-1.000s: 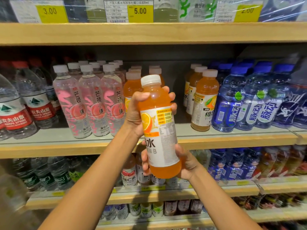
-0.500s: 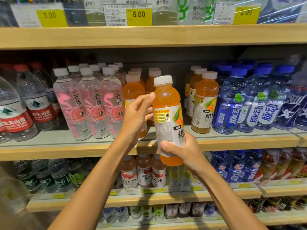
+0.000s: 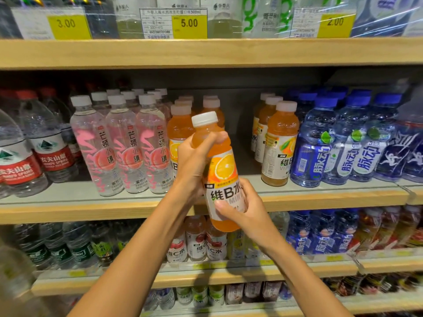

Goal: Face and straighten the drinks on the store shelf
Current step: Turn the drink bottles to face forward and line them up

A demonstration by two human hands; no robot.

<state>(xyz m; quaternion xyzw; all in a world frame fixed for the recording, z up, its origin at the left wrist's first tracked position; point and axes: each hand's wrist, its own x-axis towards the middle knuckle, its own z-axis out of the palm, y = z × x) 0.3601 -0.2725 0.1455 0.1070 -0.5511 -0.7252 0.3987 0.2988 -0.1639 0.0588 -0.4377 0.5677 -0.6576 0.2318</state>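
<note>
The right hand covers the lower print on the orange bottle; the left hand hides its label's left side and much of the shelf bottle behind. Above the hands, the top-row bottles are cut by the edge and the price tag has small print too fine to read. Below the hands, the lowest row is blurred

The orange drink bottle is clear, glossy plastic with a smooth label and a matt white plastic cap. The shelf has a pale wood-look front edge, matt and smooth, and a grey matt deck. Toward its right edge, the blue bottles are ribbed glossy plastic. The price tags look like paper under shiny film.
</note>
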